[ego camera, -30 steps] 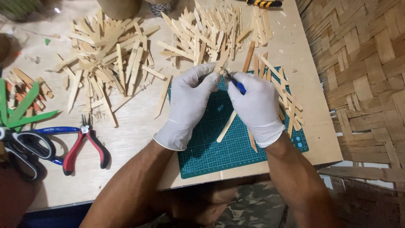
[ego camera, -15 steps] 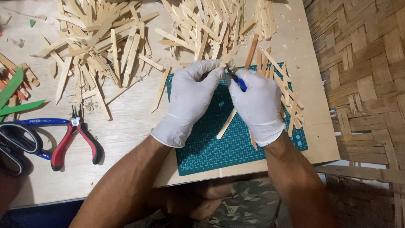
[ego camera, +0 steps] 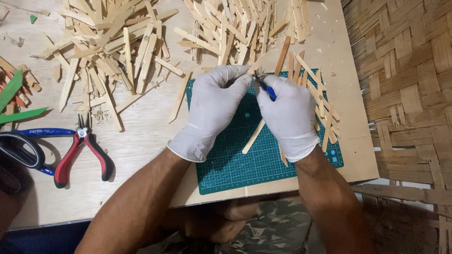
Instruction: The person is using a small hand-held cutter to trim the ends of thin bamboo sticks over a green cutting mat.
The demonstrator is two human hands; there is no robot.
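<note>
Head view, from the left edge inward: green sticks point(ego camera: 16, 101) lie at the far left with black-handled scissors point(ego camera: 19, 153) below them, and red-handled pliers point(ego camera: 80, 153) rest just beside, tips pointing toward the top of the frame. A loose heap of pale wooden sticks point(ego camera: 117, 42) spreads across the upper left and upper middle of the plywood surface point(ego camera: 141, 131). Near the centre sits a green cutting mat point(ego camera: 235, 160) with a printed grid and no other readable marking worth telling. The gloved left hand point(ego camera: 214, 106) is curled, fingertips pinched together on the end of a small wooden stick point(ego camera: 256, 66) at the mat's upper edge. Touching it from the right, the gloved right hand point(ego camera: 287, 115) is closed around a blue-handled craft knife point(ego camera: 266, 87), whose long axis slants up-left toward that pinched stick. Another stick point(ego camera: 254, 136) lies diagonally on the mat between the wrists. More sticks point(ego camera: 322, 110) are strewn on the mat's right side, and a woven bamboo mat point(ego camera: 405, 94) fills the right of the frame.
</note>
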